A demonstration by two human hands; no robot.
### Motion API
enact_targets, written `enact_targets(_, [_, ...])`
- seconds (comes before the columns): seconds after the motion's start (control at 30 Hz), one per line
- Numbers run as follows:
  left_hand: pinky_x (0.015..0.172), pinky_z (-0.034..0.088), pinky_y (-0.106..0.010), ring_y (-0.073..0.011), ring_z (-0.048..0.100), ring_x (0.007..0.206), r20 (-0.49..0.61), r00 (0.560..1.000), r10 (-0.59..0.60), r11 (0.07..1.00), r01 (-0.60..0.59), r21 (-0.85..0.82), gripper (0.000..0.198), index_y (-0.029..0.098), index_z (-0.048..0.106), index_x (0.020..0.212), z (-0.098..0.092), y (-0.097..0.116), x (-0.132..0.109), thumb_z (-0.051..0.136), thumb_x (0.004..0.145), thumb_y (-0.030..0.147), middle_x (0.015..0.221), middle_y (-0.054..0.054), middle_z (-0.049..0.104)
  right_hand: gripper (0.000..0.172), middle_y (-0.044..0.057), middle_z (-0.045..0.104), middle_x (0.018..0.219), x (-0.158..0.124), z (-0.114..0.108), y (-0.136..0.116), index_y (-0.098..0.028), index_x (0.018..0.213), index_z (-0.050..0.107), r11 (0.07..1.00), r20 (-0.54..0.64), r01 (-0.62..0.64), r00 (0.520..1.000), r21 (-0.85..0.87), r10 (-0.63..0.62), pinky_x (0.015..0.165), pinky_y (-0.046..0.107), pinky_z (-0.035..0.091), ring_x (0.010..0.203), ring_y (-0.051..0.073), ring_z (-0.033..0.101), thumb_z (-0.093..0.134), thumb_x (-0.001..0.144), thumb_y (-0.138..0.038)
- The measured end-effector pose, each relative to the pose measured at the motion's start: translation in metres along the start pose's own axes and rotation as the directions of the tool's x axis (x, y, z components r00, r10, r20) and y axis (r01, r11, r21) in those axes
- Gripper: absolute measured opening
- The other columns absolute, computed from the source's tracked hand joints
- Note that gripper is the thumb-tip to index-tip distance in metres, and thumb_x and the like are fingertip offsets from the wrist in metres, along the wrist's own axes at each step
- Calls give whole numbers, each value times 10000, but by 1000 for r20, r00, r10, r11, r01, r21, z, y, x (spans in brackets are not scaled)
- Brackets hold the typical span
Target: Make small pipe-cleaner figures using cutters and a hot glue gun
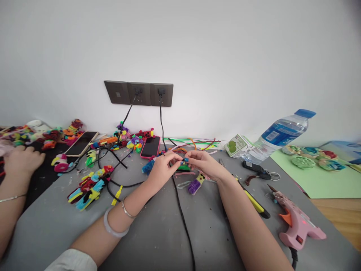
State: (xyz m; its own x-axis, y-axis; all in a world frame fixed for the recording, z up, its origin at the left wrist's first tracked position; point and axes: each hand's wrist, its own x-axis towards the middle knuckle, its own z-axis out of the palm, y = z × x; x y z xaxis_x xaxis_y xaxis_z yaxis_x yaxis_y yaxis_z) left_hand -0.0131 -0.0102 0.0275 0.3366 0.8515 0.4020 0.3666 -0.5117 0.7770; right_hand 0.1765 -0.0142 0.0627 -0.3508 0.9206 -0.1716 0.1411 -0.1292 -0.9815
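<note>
Fingertips of my left hand point(166, 165) and my right hand point(202, 162) meet in a pinch over the middle of the grey table. Between them is something small and dark, mostly hidden by the fingers; its kind does not show. Just below my right hand lies a small purple and pale yellow fuzzy figure point(196, 183), with a silvery tinsel stem point(184, 184) beside it. Green fuzzy material point(184, 167) shows under the fingertips. A blue fuzzy piece point(147, 167) sits left of my left hand.
Black cables run from the wall sockets point(139, 93) across the table point(158, 233). At right are a pink glue gun point(300, 226), a yellow cutter knife point(255, 203), keys point(256, 170) and a tilted water bottle point(282, 131). Pipe-cleaner figures point(90, 186) and another person's hand point(24, 162) are at left.
</note>
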Motion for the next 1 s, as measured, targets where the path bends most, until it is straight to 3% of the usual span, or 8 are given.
enact_targets(0.1, [728, 491, -256, -163, 645, 849, -14, 998, 69, 997, -69, 42, 97, 215, 675, 925, -1, 1, -1, 626, 842, 225, 969, -43, 706, 233, -43, 556, 593, 0, 0, 0, -183, 820, 620, 999, 16, 3, 1000, 36, -3, 395, 199, 316, 439, 63, 438, 705, 762, -392])
enact_targets(0.23, [834, 497, -297, -176, 653, 877, -52, 990, 128, 990, -125, 61, 75, 213, 681, 885, -3, 3, -2, 616, 852, 195, 918, -47, 691, 263, -44, 532, 586, 4, 1, 4, -174, 782, 622, 998, 16, 4, 1000, 62, -5, 450, 194, 353, 495, 69, 458, 732, 730, -408])
enact_targets(0.47, [840, 497, -293, -171, 656, 873, -63, 983, 174, 984, -171, 45, 99, 204, 695, 844, -6, -1, 1, 601, 865, 181, 891, -48, 678, 275, -32, 539, 624, 4, 3, 3, -174, 745, 607, 998, -8, 42, 999, -36, -42, 494, 217, 329, 552, 88, 460, 712, 746, -428])
enact_targets(0.73, [751, 486, -276, -163, 640, 807, -47, 984, 169, 986, -169, 12, 110, 203, 702, 816, -6, -1, 1, 607, 869, 215, 841, -47, 689, 284, -32, 514, 627, 3, 0, 4, -175, 765, 614, 973, 21, 132, 991, -191, -130, 490, 234, 291, 527, 89, 389, 659, 784, -455])
enact_targets(0.87, [608, 448, -232, -139, 611, 749, -116, 984, 138, 990, -137, 18, 92, 194, 680, 829, -8, -1, 3, 594, 860, 193, 839, -39, 670, 270, 16, 610, 744, 6, -1, 8, -183, 831, 655, 952, 7, 211, 977, -220, -214, 548, 253, 364, 620, 128, 481, 624, 824, -451])
enact_targets(1.0, [551, 417, -208, -117, 589, 710, -154, 984, 91, 996, -88, 24, 93, 185, 662, 877, -10, -3, 5, 574, 853, 170, 871, -34, 645, 194, 43, 648, 788, 13, 2, 20, -181, 805, 690, 869, 78, 311, 949, -384, -305, 639, 283, 412, 706, 162, 529, 604, 850, -348])
